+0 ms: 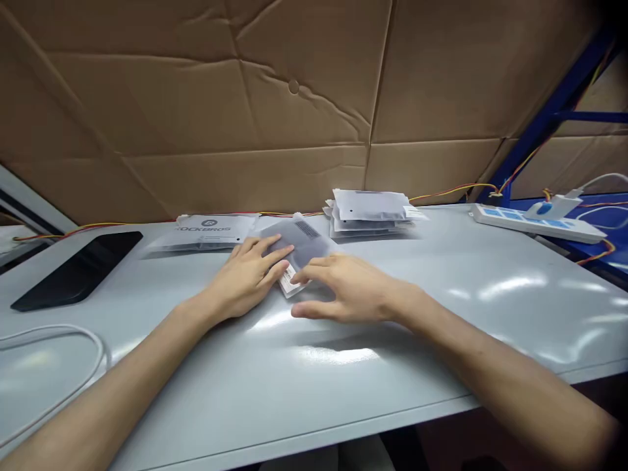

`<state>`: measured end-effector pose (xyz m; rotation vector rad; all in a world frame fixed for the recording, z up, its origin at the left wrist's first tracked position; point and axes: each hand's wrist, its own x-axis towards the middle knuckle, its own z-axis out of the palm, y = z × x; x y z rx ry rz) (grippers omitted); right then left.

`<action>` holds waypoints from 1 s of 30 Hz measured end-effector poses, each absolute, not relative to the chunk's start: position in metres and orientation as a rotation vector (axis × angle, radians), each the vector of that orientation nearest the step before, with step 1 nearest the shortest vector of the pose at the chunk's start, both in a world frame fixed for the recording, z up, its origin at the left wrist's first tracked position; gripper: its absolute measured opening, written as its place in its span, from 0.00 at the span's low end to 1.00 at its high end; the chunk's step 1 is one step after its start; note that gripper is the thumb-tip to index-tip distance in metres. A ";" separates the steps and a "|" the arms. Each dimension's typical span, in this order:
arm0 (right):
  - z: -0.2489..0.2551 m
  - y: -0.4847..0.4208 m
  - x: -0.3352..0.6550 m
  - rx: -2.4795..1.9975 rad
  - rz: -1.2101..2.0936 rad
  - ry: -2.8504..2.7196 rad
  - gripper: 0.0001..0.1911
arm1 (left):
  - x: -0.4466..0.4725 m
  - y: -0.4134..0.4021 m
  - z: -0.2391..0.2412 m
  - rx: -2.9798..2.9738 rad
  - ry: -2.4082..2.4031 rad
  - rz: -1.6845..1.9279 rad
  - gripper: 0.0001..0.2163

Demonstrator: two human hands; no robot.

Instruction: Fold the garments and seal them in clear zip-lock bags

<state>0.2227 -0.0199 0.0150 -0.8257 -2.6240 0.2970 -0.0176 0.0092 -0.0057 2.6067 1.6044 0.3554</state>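
Note:
A small frosted plastic pouch (305, 245) with a barcode label lies on the grey table (441, 314), a white card showing at its near end. My left hand (245, 278) rests flat on the pouch's left side, fingers stretched out. My right hand (343, 288) lies over its near right corner, fingers spread and pressing on the white end. Neither hand has lifted it.
A stack of similar pouches (370, 212) sits behind, to the right. A flat branded bag (209, 230) lies back left. A black tablet (78, 268) and a white cable (59, 360) are at left. A white power strip (534, 222) is at far right. A cardboard wall stands behind.

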 end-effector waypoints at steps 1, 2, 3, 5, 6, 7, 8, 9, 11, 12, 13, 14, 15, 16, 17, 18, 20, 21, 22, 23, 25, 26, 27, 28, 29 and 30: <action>0.015 -0.019 0.223 -0.841 0.273 -2.588 0.23 | -0.018 0.010 -0.005 2.607 1.586 0.369 0.25; 0.014 -0.016 0.223 -0.881 0.235 -2.541 0.21 | -0.019 0.011 -0.004 2.611 1.563 0.395 0.25; 0.013 -0.013 0.223 -0.941 0.188 -2.488 0.18 | -0.020 0.011 -0.002 2.616 1.539 0.429 0.25; 0.010 -0.006 0.226 -1.087 0.092 -2.391 0.15 | -0.021 0.011 0.002 2.625 1.475 0.488 0.23; 0.008 -0.002 0.227 -1.163 0.053 -2.354 0.14 | -0.021 0.009 0.004 2.626 1.444 0.518 0.22; 0.007 0.002 0.229 -1.237 0.016 -2.326 0.13 | -0.021 0.007 0.006 2.626 1.415 0.539 0.20; 0.006 0.006 0.232 -1.309 -0.020 -2.309 0.14 | -0.021 0.005 0.008 2.625 1.388 0.551 0.18; 0.005 0.009 0.234 -1.380 -0.054 -2.298 0.14 | -0.020 0.001 0.010 2.630 1.362 0.556 0.17; 0.004 0.013 0.237 -1.509 -0.116 -2.293 0.17 | -0.017 -0.006 0.012 2.660 1.306 0.530 0.17; 0.004 0.014 0.239 -1.568 -0.137 -2.297 0.19 | -0.015 -0.010 0.013 2.683 1.275 0.507 0.17; 0.004 0.015 0.240 -1.623 -0.151 -2.304 0.20 | -0.013 -0.013 0.014 2.706 1.252 0.477 0.17; 0.005 0.015 0.240 -1.672 -0.154 -2.315 0.21 | -0.011 -0.017 0.015 2.730 1.234 0.453 0.17; 0.005 0.016 0.241 -1.715 -0.148 -2.327 0.22 | -0.009 -0.020 0.015 2.750 1.222 0.426 0.16; 0.006 0.015 0.241 -1.752 -0.135 -2.338 0.22 | -0.007 -0.022 0.015 2.768 1.210 0.403 0.16; 0.007 0.015 0.240 -1.780 -0.118 -2.346 0.22 | -0.005 -0.024 0.015 2.784 1.196 0.384 0.15; 0.007 0.015 0.240 -1.799 -0.098 -2.352 0.22 | -0.004 -0.025 0.015 2.798 1.180 0.369 0.15; 0.007 0.015 0.240 -1.808 -0.068 -2.357 0.22 | -0.002 -0.026 0.013 2.811 1.151 0.357 0.17; 0.007 0.016 0.240 -1.804 -0.058 -2.359 0.22 | -0.002 -0.025 0.012 2.811 1.149 0.345 0.20; 0.006 0.016 0.239 -1.795 -0.051 -2.362 0.22 | -0.002 -0.025 0.010 2.807 1.152 0.332 0.22; 0.005 0.016 0.239 -1.787 -0.044 -2.365 0.22 | -0.003 -0.025 0.009 2.801 1.159 0.314 0.24; 0.003 0.017 0.239 -1.776 -0.028 -2.363 0.22 | -0.004 -0.024 0.006 2.783 1.175 0.273 0.27; 0.002 0.017 0.238 -1.773 -0.022 -2.355 0.22 | -0.005 -0.023 0.005 2.772 1.180 0.260 0.28; 0.001 0.018 0.238 -1.770 -0.014 -2.345 0.22 | -0.006 -0.023 0.005 2.762 1.184 0.252 0.29; 0.001 0.018 0.238 -1.768 -0.005 -2.334 0.22 | -0.006 -0.024 0.005 2.756 1.186 0.250 0.29; 0.000 0.018 0.238 -1.764 0.004 -2.320 0.21 | -0.006 -0.024 0.005 2.754 1.184 0.251 0.29; 0.000 0.019 0.238 -1.762 0.016 -2.303 0.21 | -0.005 -0.025 0.006 2.758 1.176 0.250 0.30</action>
